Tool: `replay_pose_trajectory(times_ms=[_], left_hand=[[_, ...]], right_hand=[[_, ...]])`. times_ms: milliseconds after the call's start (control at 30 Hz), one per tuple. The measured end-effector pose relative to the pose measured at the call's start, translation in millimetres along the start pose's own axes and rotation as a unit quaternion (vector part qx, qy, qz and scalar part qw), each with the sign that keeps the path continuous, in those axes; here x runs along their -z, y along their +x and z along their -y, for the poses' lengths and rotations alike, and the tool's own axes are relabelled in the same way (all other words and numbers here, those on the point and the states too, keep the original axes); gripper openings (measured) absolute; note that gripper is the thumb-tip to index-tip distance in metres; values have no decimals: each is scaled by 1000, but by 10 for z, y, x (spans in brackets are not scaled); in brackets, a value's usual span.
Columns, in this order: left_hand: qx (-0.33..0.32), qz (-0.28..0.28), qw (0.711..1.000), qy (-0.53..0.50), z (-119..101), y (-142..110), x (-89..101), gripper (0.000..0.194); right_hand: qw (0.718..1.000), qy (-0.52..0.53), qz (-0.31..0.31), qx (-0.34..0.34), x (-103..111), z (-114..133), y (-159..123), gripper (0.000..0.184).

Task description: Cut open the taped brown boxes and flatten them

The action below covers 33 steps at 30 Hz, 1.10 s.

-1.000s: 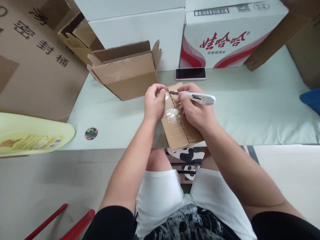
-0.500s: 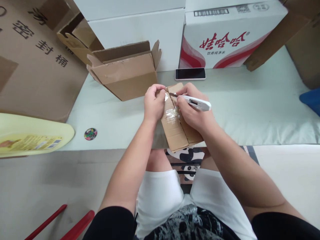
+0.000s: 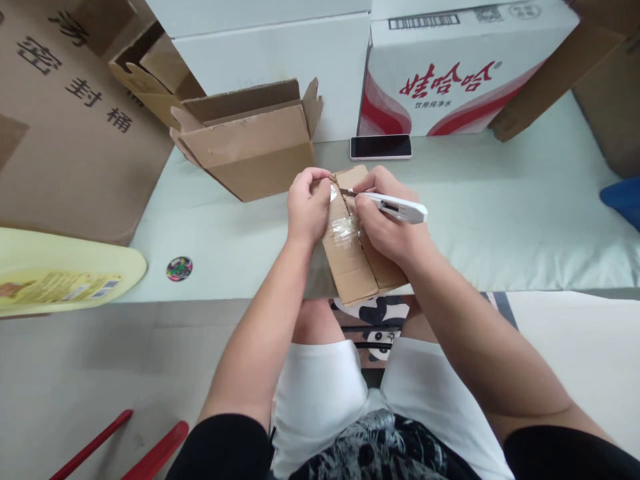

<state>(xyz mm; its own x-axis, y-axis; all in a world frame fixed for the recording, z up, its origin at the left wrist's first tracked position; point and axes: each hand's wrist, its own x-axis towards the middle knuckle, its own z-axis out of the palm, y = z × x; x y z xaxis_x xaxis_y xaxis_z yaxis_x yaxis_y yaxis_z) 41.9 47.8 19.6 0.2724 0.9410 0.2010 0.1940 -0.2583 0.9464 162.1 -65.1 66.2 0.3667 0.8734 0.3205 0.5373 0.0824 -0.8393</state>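
A small taped cardboard box (image 3: 350, 265) lies at the table's front edge, between my hands. My left hand (image 3: 309, 205) is closed on its far left corner, thumb on top. In my right hand (image 3: 387, 217) is a white utility knife (image 3: 400, 208), its dark blade at the seam between the top flaps near the far end. Clear tape (image 3: 345, 229) crosses the seam at mid-box and looks wrinkled. The palm of my right hand rests over the box's right side and hides part of it.
Behind stand an open cardboard box (image 3: 250, 140), a white carton with red print (image 3: 450, 87) and a phone (image 3: 381, 147). At left are a yellow jug (image 3: 65, 270), a round sticker-like disc (image 3: 179, 269) and a large carton (image 3: 75, 160). Something blue (image 3: 623, 200) sits far right.
The knife's rear end has shifted slightly to the right, and the blade now lies a little farther along the seam. My left hand keeps its place on the box.
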Motion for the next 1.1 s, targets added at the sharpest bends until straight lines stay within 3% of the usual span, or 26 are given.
replay_pose_trajectory(times_ms=[733, 1100], left_hand=[[16, -9, 1000, 4, -61, -8, -15, 14], [21, -13, 1000, 14, -95, -9, -3, 14]], right_hand=[[999, -38, 14, -16, 33, 82, -49, 2], [999, -6, 17, -31, 51, 84, -71, 5]])
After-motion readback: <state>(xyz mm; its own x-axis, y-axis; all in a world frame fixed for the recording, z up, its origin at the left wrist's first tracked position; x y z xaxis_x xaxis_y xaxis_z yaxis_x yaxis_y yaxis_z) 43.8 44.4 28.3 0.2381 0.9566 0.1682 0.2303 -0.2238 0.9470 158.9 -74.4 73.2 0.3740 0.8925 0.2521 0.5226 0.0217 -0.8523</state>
